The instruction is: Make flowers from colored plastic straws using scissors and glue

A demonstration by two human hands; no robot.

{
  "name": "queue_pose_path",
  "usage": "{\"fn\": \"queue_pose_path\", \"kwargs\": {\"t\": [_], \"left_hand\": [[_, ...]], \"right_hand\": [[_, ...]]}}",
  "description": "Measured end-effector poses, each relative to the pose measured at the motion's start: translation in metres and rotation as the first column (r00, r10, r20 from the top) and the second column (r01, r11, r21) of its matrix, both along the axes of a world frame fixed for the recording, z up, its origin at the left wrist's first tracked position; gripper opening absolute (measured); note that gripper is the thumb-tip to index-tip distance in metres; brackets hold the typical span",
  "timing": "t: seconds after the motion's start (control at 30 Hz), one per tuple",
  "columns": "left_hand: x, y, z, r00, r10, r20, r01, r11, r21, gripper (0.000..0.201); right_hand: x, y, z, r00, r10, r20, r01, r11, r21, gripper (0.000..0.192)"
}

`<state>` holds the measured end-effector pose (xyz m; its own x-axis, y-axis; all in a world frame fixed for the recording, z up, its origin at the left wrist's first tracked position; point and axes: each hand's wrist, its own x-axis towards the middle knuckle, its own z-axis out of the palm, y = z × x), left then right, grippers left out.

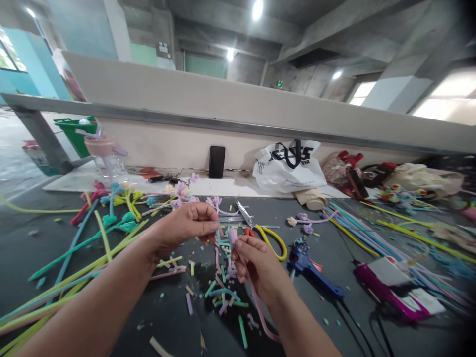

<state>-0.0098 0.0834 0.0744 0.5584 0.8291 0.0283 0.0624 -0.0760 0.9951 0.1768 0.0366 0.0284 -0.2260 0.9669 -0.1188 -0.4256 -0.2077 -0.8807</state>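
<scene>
My right hand (255,258) pinches a long pink pipe cleaner (260,310), which trails down past the wrist. A thicker light-purple tuft (232,235) sticks up at its fingertips. Just to the left, my left hand (197,223) is closed with fingertips together; whatever lies between them is too small to make out. Cut pipe cleaner pieces (223,292) in green, blue, pink and purple are scattered beneath both hands. Behind my right hand lie scissors (275,243) with yellow handles, blades pointing away. A blue glue gun (316,272) rests to their right.
Long pipe cleaners (89,267) and fuzzy flowers (126,225) cover the left side. A clear cup (107,158), a phone (216,161) and a white bag (288,166) stand along the back panel. At right are more stems (368,233) and a magenta device (394,292).
</scene>
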Motion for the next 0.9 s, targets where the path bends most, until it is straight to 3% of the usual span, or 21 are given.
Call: {"fn": "queue_pose_path", "kwargs": {"t": [0.2,0.47,0.67,0.9], "left_hand": [[0.021,-0.008,-0.007,0.994,0.094,0.054,-0.099,0.991,0.095,0.015],[0.03,-0.005,-0.022,0.97,0.244,-0.018,-0.232,0.941,0.247,0.013],[0.031,-0.006,-0.025,0.957,0.29,-0.002,-0.28,0.924,0.26,0.011],[0.037,-0.01,-0.025,0.947,0.312,0.073,-0.319,0.938,0.137,0.01]], "right_hand": [[-0.003,0.0,-0.004,0.999,0.001,0.044,-0.001,1.0,0.002,0.022],[-0.006,-0.001,-0.004,0.998,0.037,0.046,-0.036,0.999,-0.025,0.024],[-0.005,-0.002,-0.005,0.999,0.027,0.043,-0.027,1.0,-0.01,0.024],[-0.005,0.0,-0.004,0.997,-0.005,0.074,0.005,1.0,0.001,0.024]]}}
